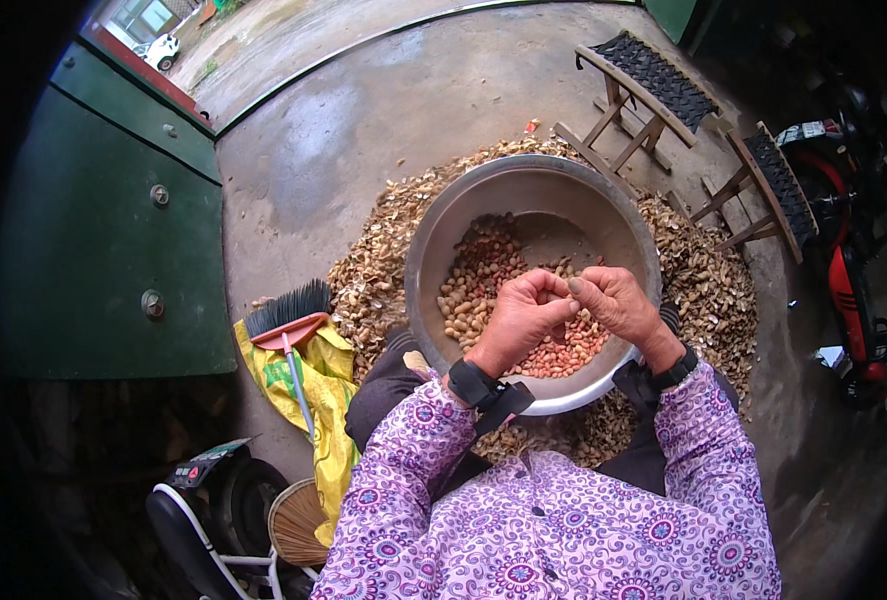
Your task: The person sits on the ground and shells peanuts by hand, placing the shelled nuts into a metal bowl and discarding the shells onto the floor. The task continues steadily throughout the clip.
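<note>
Over a wide metal basin (pixel 554 182), my two hands meet at the fingertips. My left hand (pixel 526 318) is closed in a pinch, thumb against the fingers. Beside it, my right hand (pixel 621 305) pinches too, its thumb close to the left fingertips. Whatever sits between the fingers is too small and covered to make out. Unshelled peanuts (pixel 467 305) lie in the basin's left part. Reddish shelled peanut kernels (pixel 564 355) are gathered below my hands, toward the near rim. Dark bands wrap both wrists.
Peanut shells (pixel 389 245) are heaped around the basin. At left lie a broom (pixel 289 328) and a yellow sack (pixel 336 405), near a green metal door (pixel 104 240). Two woven-seat stools, one farther (pixel 654 85) and one nearer (pixel 779 185), stand right, beside a red-and-black scooter (pixel 847 290).
</note>
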Motion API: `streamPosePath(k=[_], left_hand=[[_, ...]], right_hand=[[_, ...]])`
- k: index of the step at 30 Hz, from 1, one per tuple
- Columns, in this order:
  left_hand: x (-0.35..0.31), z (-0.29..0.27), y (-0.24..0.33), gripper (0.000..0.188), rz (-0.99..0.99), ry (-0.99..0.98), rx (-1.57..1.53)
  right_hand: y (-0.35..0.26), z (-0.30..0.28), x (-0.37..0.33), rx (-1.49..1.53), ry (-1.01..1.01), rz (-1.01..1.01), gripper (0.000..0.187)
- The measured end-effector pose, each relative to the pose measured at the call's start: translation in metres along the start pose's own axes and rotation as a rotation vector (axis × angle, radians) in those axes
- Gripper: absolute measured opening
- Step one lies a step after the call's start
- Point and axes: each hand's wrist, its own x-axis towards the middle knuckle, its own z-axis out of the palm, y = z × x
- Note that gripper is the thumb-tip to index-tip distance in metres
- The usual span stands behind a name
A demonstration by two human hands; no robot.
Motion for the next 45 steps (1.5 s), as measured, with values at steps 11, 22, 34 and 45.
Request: streamPosePath(k=[11, 22, 34, 45], left_hand=[[-0.002, -0.006, 0.006, 0.006, -0.138, -0.120, -0.323], [0.001, -0.003, 0.001, 0.007, -0.128, -0.133, -0.435], [0.003, -0.001, 0.008, 0.009, -0.099, -0.010, -0.201], [0.002, -0.004, 0.008, 0.011, -0.149, -0.005, -0.229]], right_hand=[[0.000, 0.016, -0.004, 0.052, 0.102, -0.173, 0.034], [-0.006, 0.002, -0.004, 0.471, -0.068, 0.030, 0.030], [0.008, -0.010, 0.002, 0.133, -0.059, -0.003, 0.033], [-0.001, 0.005, 0.002, 0.143, 0.003, -0.069, 0.027]])
